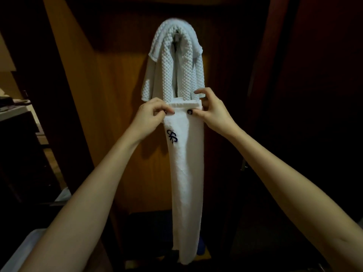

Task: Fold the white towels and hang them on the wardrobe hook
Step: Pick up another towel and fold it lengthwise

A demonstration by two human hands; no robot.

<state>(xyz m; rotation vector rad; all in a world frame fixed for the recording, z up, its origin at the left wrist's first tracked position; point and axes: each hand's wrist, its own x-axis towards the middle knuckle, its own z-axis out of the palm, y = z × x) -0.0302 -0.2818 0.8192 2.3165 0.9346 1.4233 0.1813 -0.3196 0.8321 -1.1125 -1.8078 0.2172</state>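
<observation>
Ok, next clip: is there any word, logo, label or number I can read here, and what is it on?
Dark blue embroidered monogram, on the long smooth white towel that the left hand and right hand pinch at its top edge: looped, interlaced letters, too stylised to read for certain.
White basket-weave towel draped over the hook: no text visible.
Nothing else in the picture carries readable text.

both arms outstretched, left hand [151, 113] and right hand [214, 112] in pinch on towel [186, 163]
</observation>
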